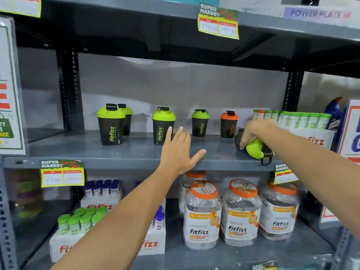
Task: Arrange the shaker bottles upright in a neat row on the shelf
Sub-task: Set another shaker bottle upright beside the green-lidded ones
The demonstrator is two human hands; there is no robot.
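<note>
On the grey middle shelf [136, 152] stand several dark shaker bottles. Two green-lidded ones [111, 124] sit at the left, one behind the other. Another green-lidded one [162, 125] is in the middle, a smaller-looking one [200, 122] further back, then an orange-lidded one [228, 124]. One green-lidded shaker [255, 148] lies on its side at the shelf's right front, lid toward me. My right hand [251, 133] rests over its dark body, fingers curled around it. My left hand [179, 151] hovers open, fingers spread, just in front of the middle bottle.
A white box of green-capped tubes [298, 121] stands right behind the fallen shaker. Blue bottles [334, 112] sit at the far right. The lower shelf holds orange-lidded jars [203, 215] and boxes of tubes [81, 223]. Yellow price tags [62, 175] hang from shelf edges.
</note>
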